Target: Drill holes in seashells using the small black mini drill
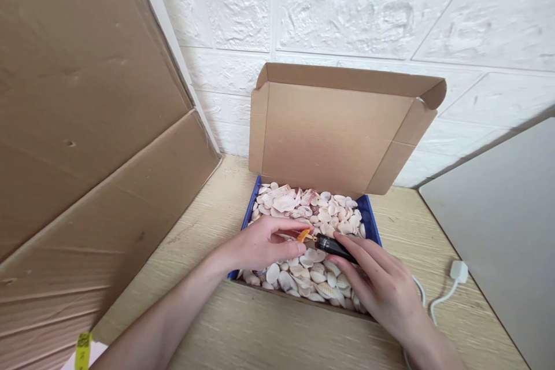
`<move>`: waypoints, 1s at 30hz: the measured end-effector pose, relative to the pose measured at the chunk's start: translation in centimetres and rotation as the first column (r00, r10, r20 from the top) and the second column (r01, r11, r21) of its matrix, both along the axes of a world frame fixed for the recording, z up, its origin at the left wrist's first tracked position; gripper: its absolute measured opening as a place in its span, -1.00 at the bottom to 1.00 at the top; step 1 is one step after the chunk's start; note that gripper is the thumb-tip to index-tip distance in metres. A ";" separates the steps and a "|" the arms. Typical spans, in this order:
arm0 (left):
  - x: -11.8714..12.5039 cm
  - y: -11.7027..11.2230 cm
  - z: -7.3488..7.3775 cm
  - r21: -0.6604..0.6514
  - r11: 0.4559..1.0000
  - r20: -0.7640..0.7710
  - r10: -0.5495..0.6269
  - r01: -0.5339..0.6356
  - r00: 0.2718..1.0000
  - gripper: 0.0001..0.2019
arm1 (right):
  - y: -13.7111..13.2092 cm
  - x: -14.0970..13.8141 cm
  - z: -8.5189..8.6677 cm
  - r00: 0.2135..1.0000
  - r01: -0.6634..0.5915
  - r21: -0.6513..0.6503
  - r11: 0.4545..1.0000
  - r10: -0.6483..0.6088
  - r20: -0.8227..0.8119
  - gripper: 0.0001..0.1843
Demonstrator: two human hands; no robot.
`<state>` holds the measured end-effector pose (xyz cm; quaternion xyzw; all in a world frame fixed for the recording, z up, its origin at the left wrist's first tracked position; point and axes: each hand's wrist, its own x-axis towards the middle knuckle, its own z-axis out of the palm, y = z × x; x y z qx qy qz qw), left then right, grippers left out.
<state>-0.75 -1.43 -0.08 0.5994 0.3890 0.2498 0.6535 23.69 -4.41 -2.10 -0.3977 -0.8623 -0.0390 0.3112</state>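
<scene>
Blk tool (335, 247) w/ gold tip (311, 237), orange pc (303, 236), pale shells (273, 273)

There is one left hand (262, 243) and one right hand (384, 277), one black mini drill (336, 246), one orange piece (303, 236), one cardboard box (329, 133), one white cable connector (458, 271), one yellow label (82, 352), and dozens of seashells (324, 290), too many to tally exactly.

Shells (303, 277), orange piece (303, 236), fingers (356, 248) holding black tool (330, 244)
</scene>
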 end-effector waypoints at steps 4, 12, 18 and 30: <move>0.0 0.0 0.3 0.027 1.000 -0.020 -0.014 0.014 1.000 -0.52 | 0.0 -0.1 0.0 1.000 0.003 -0.001 1.000 -0.003 -0.014 -0.64; 0.0 0.0 0.2 0.074 0.996 -0.011 -0.044 0.045 0.999 -0.50 | 0.0 0.1 -0.2 1.000 0.002 -0.001 1.000 -0.002 -0.018 -0.62; -0.2 -0.1 0.3 0.070 0.997 -0.006 -0.044 0.044 0.999 -0.51 | 0.0 0.0 0.0 1.000 0.007 0.008 1.000 -0.006 -0.021 -0.64; -0.1 0.0 0.2 0.052 0.999 0.002 -0.015 0.015 1.000 -0.57 | 0.0 0.0 0.1 1.000 -0.003 0.006 1.000 0.003 -0.019 -0.64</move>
